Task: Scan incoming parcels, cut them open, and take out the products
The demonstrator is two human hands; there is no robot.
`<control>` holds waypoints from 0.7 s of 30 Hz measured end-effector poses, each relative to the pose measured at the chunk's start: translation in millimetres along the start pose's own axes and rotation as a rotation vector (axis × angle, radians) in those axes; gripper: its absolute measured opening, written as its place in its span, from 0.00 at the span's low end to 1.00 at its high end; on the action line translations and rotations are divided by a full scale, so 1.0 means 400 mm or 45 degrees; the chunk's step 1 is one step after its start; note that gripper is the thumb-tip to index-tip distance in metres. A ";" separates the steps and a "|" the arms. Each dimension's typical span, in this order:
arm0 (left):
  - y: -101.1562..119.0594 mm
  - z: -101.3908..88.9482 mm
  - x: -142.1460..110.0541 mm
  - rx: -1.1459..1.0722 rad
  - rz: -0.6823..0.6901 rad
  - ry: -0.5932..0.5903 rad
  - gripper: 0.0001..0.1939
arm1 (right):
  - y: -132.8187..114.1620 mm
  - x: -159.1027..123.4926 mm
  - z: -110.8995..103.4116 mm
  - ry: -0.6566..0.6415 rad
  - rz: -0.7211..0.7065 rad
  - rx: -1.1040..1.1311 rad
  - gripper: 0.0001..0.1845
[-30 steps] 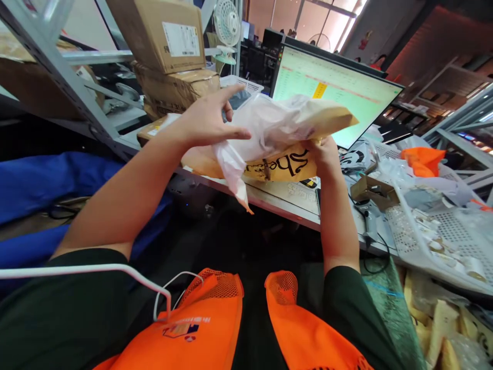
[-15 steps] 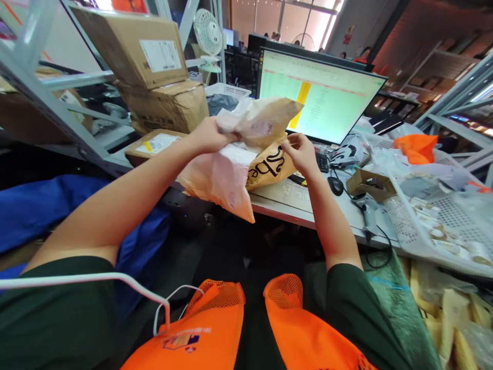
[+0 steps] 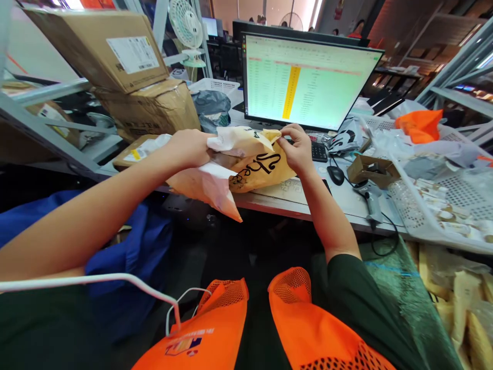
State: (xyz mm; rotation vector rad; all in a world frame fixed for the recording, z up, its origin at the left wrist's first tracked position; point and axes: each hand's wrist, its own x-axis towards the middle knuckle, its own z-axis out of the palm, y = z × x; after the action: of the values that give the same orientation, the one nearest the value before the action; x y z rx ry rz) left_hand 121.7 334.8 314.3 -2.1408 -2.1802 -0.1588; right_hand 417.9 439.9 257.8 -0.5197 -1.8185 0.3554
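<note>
The flap (image 3: 241, 142) of the yellow bag (image 3: 265, 174) has dropped below the screen (image 3: 327, 87); the left hand (image 3: 192, 149) grips, the right hand (image 3: 297, 149) pinches its upper side; long axis crosswise above the desk (image 3: 342, 203), near corner (image 3: 233, 209) pointing down.

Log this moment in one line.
left hand: gripping lettered yellow bag | right hand: pinching its edge | bag: over desk | behind: lit monitor

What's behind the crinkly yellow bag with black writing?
Beyond the yellow bag stands a wide, black-framed monitor; past the bare right hand, part of a black keyboard shows. Whatever else the bag covers can't be seen.
</note>
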 end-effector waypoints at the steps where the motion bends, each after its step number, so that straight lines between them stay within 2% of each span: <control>1: 0.011 -0.007 -0.004 0.073 -0.019 -0.021 0.22 | -0.014 -0.002 -0.001 -0.008 -0.040 0.008 0.08; 4: 0.061 -0.019 -0.013 0.274 0.007 -0.055 0.19 | -0.059 -0.010 0.005 -0.071 -0.121 -0.017 0.08; 7: 0.132 -0.011 -0.019 0.386 0.068 -0.051 0.16 | -0.088 -0.017 0.028 -0.138 -0.155 -0.122 0.08; 10: 0.208 0.015 -0.017 0.408 0.202 -0.030 0.19 | -0.088 -0.019 0.059 -0.133 -0.086 -0.270 0.06; 12: 0.237 0.026 -0.002 0.375 0.345 -0.052 0.19 | -0.072 -0.020 0.068 -0.106 -0.016 -0.339 0.06; 14: 0.233 0.023 0.026 0.291 0.482 -0.127 0.18 | -0.051 -0.023 0.058 -0.088 0.030 -0.347 0.06; 17: 0.169 -0.006 0.076 0.041 0.616 -0.264 0.30 | -0.018 -0.031 0.010 -0.108 0.056 -0.271 0.06; 19: 0.113 -0.026 0.100 -0.120 0.596 -0.333 0.34 | -0.003 -0.035 -0.027 -0.138 0.063 -0.221 0.05; 21: 0.073 -0.027 0.116 -0.201 0.530 -0.370 0.32 | 0.003 -0.036 -0.049 -0.162 0.072 -0.197 0.04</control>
State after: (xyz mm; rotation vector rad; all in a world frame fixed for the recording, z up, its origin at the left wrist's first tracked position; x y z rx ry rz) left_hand 149.9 379.7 331.5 -2.8058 -1.8390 0.0111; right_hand 440.2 433.1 251.4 -0.6696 -1.9674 0.2933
